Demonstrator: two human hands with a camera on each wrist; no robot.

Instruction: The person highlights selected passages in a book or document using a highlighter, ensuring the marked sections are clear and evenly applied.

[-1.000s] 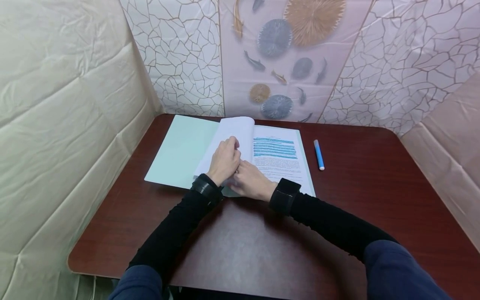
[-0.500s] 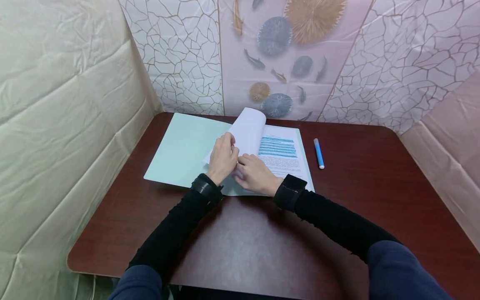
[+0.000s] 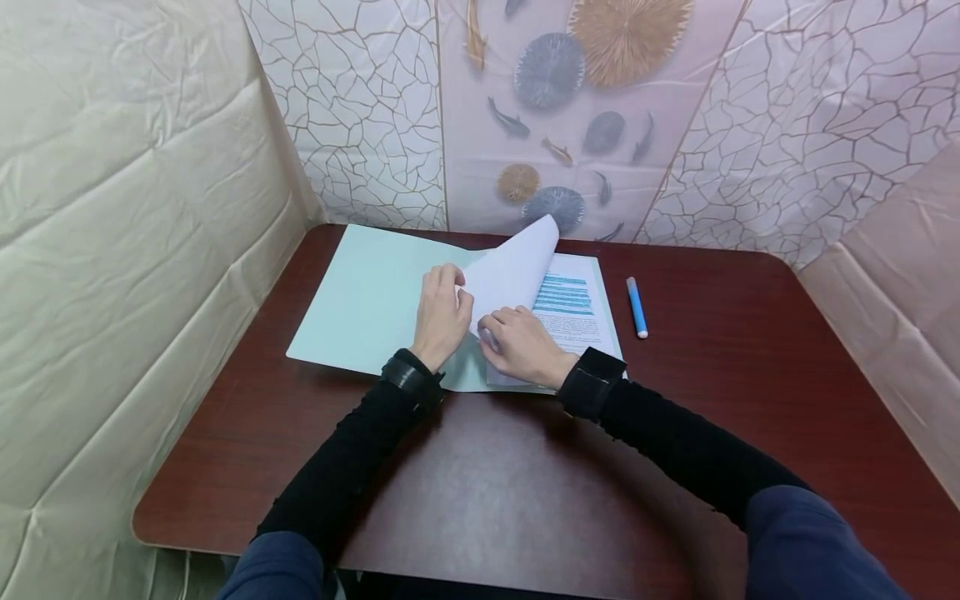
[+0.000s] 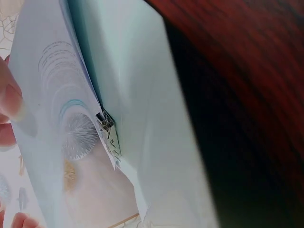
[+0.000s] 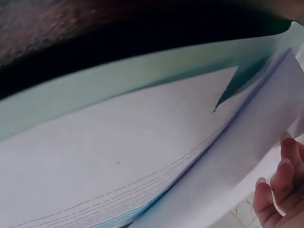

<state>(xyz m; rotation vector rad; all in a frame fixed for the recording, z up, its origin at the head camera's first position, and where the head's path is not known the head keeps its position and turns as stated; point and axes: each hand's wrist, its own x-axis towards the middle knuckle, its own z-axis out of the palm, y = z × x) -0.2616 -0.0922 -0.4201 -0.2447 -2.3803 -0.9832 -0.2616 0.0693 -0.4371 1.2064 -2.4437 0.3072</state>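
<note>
A printed sheet (image 3: 510, 271) rises from the open pale green folder (image 3: 367, 300), its white back toward me and its far corner lifted and curling. My left hand (image 3: 441, 312) pinches the sheet's left edge; in the left wrist view its fingertips (image 4: 10, 102) overlap that edge. Lower and to the right, my right hand (image 3: 525, 343) grips the sheet's near corner with curled fingers. Under the raised sheet lies another printed page (image 3: 573, 308) with lines highlighted in blue. A small dark metal fastener (image 4: 105, 121) shows at the folder's fold in the left wrist view.
A blue marker (image 3: 637, 307) lies on the dark red-brown table (image 3: 735, 358) to the right of the folder. Patterned cloth (image 3: 555, 125) hangs behind the table, and pale quilted cloth (image 3: 142, 250) covers the left side.
The lifted sheet has swung from the folder's middle toward the right, covering more of the highlighted page. My right hand has shifted slightly right with it, and the hands stand farther apart.
</note>
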